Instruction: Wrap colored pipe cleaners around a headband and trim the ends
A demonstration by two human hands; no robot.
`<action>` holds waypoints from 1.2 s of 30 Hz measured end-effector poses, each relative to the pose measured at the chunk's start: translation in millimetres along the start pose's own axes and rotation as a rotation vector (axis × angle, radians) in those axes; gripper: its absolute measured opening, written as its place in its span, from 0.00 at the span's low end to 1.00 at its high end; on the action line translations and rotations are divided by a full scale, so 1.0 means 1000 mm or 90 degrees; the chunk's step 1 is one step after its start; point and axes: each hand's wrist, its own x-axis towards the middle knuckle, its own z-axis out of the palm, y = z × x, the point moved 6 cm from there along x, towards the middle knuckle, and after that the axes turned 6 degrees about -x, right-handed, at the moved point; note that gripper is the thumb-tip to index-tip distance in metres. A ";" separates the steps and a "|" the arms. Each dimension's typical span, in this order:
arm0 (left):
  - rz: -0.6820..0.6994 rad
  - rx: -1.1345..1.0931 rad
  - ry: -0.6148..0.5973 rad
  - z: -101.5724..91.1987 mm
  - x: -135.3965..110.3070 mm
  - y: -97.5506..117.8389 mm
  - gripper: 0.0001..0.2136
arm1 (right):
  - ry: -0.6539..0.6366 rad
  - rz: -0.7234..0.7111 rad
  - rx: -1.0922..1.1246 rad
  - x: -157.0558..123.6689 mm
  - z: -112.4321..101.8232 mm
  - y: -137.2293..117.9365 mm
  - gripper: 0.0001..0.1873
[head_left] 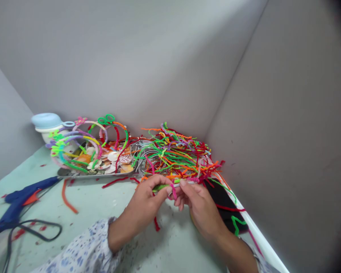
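Observation:
In front of the pile, my left hand (149, 197) pinches a thin headband (191, 182) where light green fuzzy pipe cleaner (159, 187) covers it. My right hand (200, 206) is closed on the same band a little to the right, its thumb on top and its fingers curled beneath. Between the two hands a pink pipe cleaner (174, 191) loops around the band, one end hanging down. My fingers cover part of the band, and I cannot make out its whole shape.
Behind lies a heap of colored pipe cleaners (176, 151) with bare wire bands (143, 157). A metal tray (102, 175) holds shells and finished headbands (86, 138). Left are a blue glue gun (17, 206) with its cord (45, 239) and a blue-lidded container (48, 125). Grey walls enclose the table.

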 end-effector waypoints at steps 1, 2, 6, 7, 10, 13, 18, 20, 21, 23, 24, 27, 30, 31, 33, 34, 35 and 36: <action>0.002 -0.010 -0.005 0.001 0.000 0.000 0.06 | -0.001 -0.006 -0.003 0.001 -0.001 0.001 0.24; 0.003 -0.019 -0.013 0.001 0.001 -0.001 0.07 | -0.002 -0.011 -0.005 0.001 -0.002 0.002 0.24; -0.010 -0.070 -0.061 0.006 0.002 -0.005 0.09 | 0.007 -0.022 -0.025 0.002 -0.004 0.003 0.23; -0.015 -0.086 -0.069 0.007 0.001 -0.005 0.10 | 0.012 -0.022 -0.031 0.001 -0.005 0.003 0.23; -0.021 -0.081 -0.051 0.005 0.001 -0.005 0.09 | 0.024 -0.009 -0.043 0.001 -0.005 0.003 0.24; -0.016 -0.026 -0.016 0.002 0.001 -0.004 0.07 | 0.015 0.014 -0.024 0.000 -0.002 0.003 0.24; 0.023 0.024 0.006 0.000 -0.001 -0.002 0.08 | -0.004 0.056 0.042 -0.001 0.002 0.005 0.23; 0.044 0.046 0.011 0.000 -0.002 -0.001 0.07 | -0.011 0.065 0.061 -0.002 0.004 0.005 0.22; 0.053 0.057 0.014 0.000 -0.003 -0.001 0.07 | -0.011 0.067 0.068 -0.002 0.004 0.005 0.22; 0.065 0.081 0.021 0.000 -0.003 -0.001 0.07 | -0.012 0.071 0.081 -0.003 0.004 0.006 0.21; 0.069 0.094 0.024 -0.001 -0.003 -0.001 0.07 | -0.012 0.074 0.086 -0.003 0.005 0.006 0.21; 0.074 0.118 0.029 -0.001 -0.003 -0.002 0.06 | -0.013 0.080 0.091 -0.002 0.004 0.007 0.21; 0.085 0.122 0.027 -0.001 -0.002 -0.001 0.06 | -0.026 0.061 0.046 -0.002 0.004 0.006 0.21; 0.092 0.128 0.027 -0.001 -0.002 0.000 0.07 | -0.030 0.050 0.024 -0.002 0.004 0.005 0.20; 0.112 0.151 0.033 -0.001 -0.003 0.002 0.06 | -0.030 0.040 -0.009 -0.003 0.003 0.004 0.18; 0.125 0.166 0.038 -0.001 -0.003 0.003 0.06 | -0.024 0.041 -0.017 -0.003 0.003 0.004 0.16; 0.138 0.181 0.045 -0.001 -0.004 0.004 0.06 | -0.018 0.046 -0.021 -0.004 0.003 0.003 0.15; 0.152 0.194 0.052 -0.001 -0.005 0.004 0.06 | -0.014 0.052 -0.023 -0.004 0.003 0.003 0.15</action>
